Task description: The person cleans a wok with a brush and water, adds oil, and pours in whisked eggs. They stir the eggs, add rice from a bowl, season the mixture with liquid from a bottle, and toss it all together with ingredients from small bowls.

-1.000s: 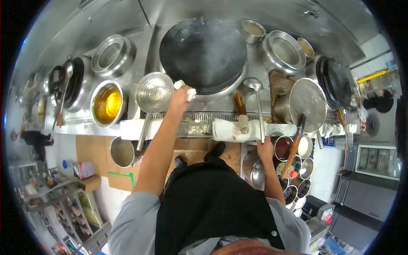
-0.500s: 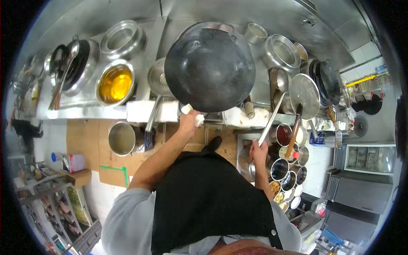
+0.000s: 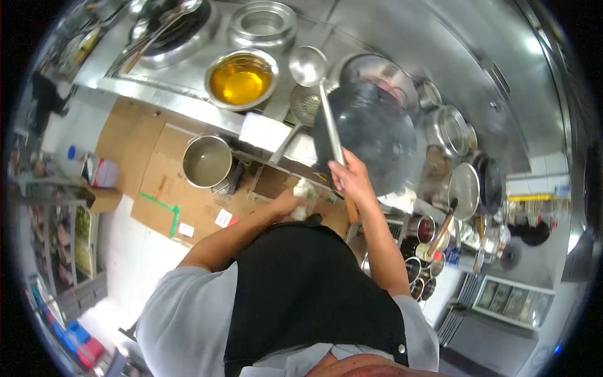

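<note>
While the left hand [image 3: 295, 202] grips the cloth-wrapped wok [image 3: 370, 135] handle, the right hand [image 3: 352, 179] clamps the ladle [image 3: 309, 66], its bowl at eleven o'clock of the wok; likely oiling next, calling for a dip into the oil basin [image 3: 242, 78].

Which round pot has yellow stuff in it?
The bowl on the steel counter, beside the ladle. The pot below it holds pale greyish liquid instead.

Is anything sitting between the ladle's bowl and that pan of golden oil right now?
Nothing visible does. The right hand grips the ladle by its handle, and its bowl hangs just beside the oil pan, with only bare steel counter between them. The perforated skimmer lies below the ladle bowl, off that line. The left hand holds a cloth-wrapped wok handle.
</note>
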Available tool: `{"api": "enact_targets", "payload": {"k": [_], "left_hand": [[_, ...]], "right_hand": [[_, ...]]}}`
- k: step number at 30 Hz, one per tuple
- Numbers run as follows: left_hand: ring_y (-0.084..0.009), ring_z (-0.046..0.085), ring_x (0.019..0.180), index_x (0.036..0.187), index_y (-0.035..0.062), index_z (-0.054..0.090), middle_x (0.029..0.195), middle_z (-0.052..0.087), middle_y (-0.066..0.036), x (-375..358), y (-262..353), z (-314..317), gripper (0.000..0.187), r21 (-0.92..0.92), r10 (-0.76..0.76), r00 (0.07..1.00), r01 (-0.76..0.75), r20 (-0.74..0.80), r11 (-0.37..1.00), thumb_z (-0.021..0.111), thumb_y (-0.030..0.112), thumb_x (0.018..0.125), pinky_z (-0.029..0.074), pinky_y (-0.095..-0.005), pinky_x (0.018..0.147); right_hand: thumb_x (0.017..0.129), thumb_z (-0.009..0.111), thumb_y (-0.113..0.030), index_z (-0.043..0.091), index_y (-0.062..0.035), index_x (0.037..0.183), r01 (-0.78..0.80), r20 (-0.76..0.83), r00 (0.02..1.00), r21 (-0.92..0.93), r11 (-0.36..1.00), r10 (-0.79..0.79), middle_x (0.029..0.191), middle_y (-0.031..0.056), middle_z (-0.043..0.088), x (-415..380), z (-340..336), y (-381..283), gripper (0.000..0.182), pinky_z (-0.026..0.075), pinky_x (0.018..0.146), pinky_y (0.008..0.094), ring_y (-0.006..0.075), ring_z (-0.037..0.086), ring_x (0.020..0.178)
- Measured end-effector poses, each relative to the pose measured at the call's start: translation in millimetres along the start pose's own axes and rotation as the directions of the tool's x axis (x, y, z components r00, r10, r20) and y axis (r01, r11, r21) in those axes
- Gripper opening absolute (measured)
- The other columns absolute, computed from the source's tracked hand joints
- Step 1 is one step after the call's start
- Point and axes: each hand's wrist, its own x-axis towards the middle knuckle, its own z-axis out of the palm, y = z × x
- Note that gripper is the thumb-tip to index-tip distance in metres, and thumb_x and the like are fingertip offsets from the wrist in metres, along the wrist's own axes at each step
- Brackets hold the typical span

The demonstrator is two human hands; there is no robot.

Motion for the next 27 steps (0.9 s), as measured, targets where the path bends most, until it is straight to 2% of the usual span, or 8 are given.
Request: {"api": "enact_targets", "payload": {"k": [2,4,8,13,16,20,24,27], "left_hand": [[-0.0217,0.069,0.077,0.116,0.0003,0.07,0.096,0.073,-0.012,-31,-27,-34,0.037,0.112,-0.094,0.979,0.115,-0.18,0.987,0.074,0.015,0.083,0.056,-0.0393,0.072],[-0.0201,0.069,0.076,0.108,-0.0003,0.07,0.095,0.072,-0.013,-39,-152,-78,0.032,-0.37,-0.396,0.896,0.306,-0.199,0.877,0.076,0.016,0.081,0.056,-0.0378,0.07],[-0.0174,0.068,0.074,0.107,0.0039,0.067,0.089,0.069,-0.008,-179,-138,-115,0.028,-0.548,-0.436,0.695,0.073,-0.571,0.833,0.073,0.015,0.082,0.055,-0.033,0.065],[-0.0211,0.068,0.08,0.122,0.0014,0.061,0.098,0.067,-0.008,-281,-186,-127,0.036,-0.68,-0.548,0.427,-0.274,-0.72,0.68,0.07,0.011,0.088,0.058,-0.0362,0.068],[-0.0226,0.068,0.073,0.12,-0.0008,0.058,0.093,0.066,-0.01,-300,-193,-127,0.032,-0.629,-0.556,0.296,-0.312,-0.777,0.712,0.066,0.01,0.09,0.056,-0.0361,0.057],[-0.022,0.069,0.073,0.12,-0.0012,0.059,0.093,0.066,-0.01,-282,-182,-142,0.032,-0.568,-0.478,0.317,-0.33,-0.819,0.754,0.065,0.008,0.09,0.057,-0.0352,0.058],[-0.0211,0.069,0.072,0.117,0.0009,0.06,0.092,0.067,-0.01,-239,-123,-155,0.029,-0.671,-0.42,0.575,-0.337,-0.702,0.66,0.066,0.008,0.09,0.056,-0.0335,0.058],[-0.0201,0.067,0.068,0.114,0.0012,0.061,0.087,0.068,-0.009,-198,-99,-161,0.027,-0.53,-0.286,0.696,-0.158,-0.658,0.833,0.067,0.011,0.09,0.055,-0.0337,0.056]], "right_hand": [[0.099,0.064,-0.016,0.063,-0.0054,0.106,0.027,0.133,0.991,-0.07,0.997,-0.018,0.064,-0.0012,0.054,51,34,-6,0.013,0.039,0.045,0.0261,0.0086,0.05,0.049],[0.099,0.065,-0.017,0.062,-0.0056,0.103,-0.039,0.191,0.98,-0.085,0.996,0.055,0.065,-0.0012,0.054,97,67,-2,0.013,0.039,0.045,0.0264,0.009,0.05,0.048],[0.098,0.067,-0.018,0.063,-0.0044,0.101,-0.08,0.189,0.976,-0.164,0.983,0.111,0.065,-0.0009,0.054,154,117,16,0.015,0.039,0.045,0.0269,0.0088,0.05,0.048],[0.095,0.069,-0.019,0.064,-0.0011,0.096,-0.055,0.203,0.974,-0.212,0.976,0.099,0.065,0.001,0.057,184,135,37,0.018,0.042,0.046,0.0287,0.0103,0.052,0.049],[0.096,0.068,-0.019,0.062,-0.0029,0.094,-0.08,0.215,0.968,-0.225,0.971,0.129,0.065,0.0008,0.057,185,142,33,0.017,0.042,0.046,0.0291,0.0108,0.052,0.049],[0.098,0.067,-0.022,0.058,-0.0051,0.101,-0.206,0.249,0.947,-0.017,0.978,0.204,0.067,0.0,0.055,176,149,24,0.019,0.042,0.046,0.0294,0.012,0.051,0.049],[0.101,0.065,-0.024,0.053,-0.0068,0.118,-0.324,0.268,0.936,0.415,0.85,0.227,0.07,-0.0011,0.053,142,147,-7,0.027,0.04,0.048,0.0287,0.0123,0.049,0.052],[0.104,0.061,-0.028,0.053,-0.0082,0.129,-0.395,0.376,0.91,0.655,0.644,0.176,0.069,-0.0016,0.047,124,119,-5,0.033,0.035,0.05,0.0283,0.0116,0.045,0.055]]}}
